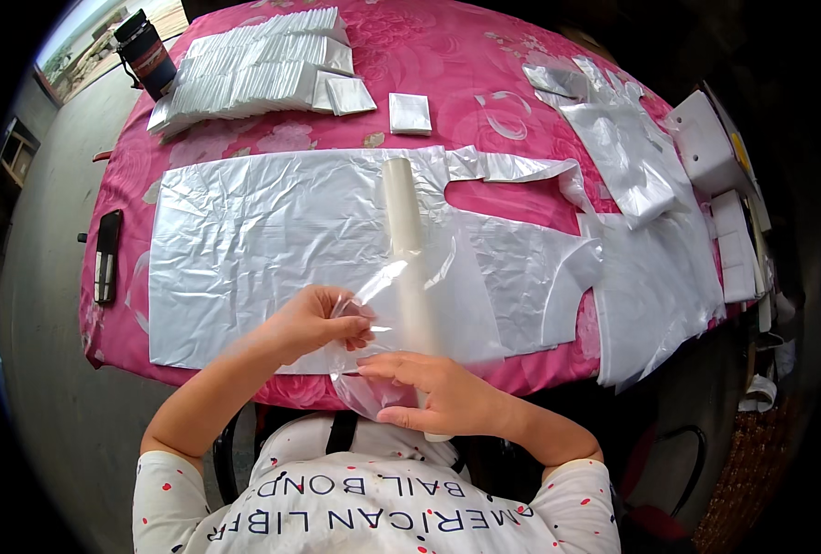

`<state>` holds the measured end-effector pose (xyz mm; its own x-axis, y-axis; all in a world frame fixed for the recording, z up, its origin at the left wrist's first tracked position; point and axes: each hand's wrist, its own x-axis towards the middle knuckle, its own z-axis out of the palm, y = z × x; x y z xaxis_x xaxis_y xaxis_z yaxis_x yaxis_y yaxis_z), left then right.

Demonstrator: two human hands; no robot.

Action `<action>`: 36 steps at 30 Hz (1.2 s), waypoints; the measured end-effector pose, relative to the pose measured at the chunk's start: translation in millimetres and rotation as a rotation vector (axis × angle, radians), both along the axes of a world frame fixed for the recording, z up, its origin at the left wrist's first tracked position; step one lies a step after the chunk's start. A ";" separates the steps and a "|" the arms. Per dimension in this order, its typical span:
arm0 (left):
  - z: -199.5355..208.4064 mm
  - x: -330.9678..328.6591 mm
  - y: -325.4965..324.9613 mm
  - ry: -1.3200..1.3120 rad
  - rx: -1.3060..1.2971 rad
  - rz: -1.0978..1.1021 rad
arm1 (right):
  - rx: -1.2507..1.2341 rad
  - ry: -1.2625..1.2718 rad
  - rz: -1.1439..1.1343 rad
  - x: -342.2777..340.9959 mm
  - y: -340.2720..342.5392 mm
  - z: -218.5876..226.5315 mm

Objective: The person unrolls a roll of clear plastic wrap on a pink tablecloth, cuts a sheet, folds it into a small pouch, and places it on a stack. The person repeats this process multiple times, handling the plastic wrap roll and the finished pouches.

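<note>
Clear film roll (408, 249) lies at the near edge of the table (447, 65), on the big silvery plastic sheet (244, 249); its long axis runs from the near edge toward the far edge, near end overhanging toward the person. Left hand (323, 319) pinches the loose film flap (373, 305); right hand (438, 392) lies fingers spread and flat over the roll's near end. Judged progress: well begun, since rows of folded silvery packets (253, 69) stand finished at the far left corner, one square packet (409, 113) apart. Left: cut plastic pieces (632, 157) along the right edge, unfolded.
</note>
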<state>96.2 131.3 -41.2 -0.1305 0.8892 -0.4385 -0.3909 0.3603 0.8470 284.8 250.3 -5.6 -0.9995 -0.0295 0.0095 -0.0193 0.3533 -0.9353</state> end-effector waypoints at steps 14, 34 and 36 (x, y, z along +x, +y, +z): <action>0.2 -115.2 -92.4 0.417 -0.313 -0.048 | -0.629 -0.146 -1.418 -39.0 272.9 -39.6; -2.6 -121.6 -92.3 0.366 -0.381 -0.004 | -0.979 0.336 -1.434 -11.8 379.3 -73.5; 1.1 -120.8 -87.9 0.380 -0.406 -0.004 | -0.915 0.419 -1.405 12.9 404.0 -61.0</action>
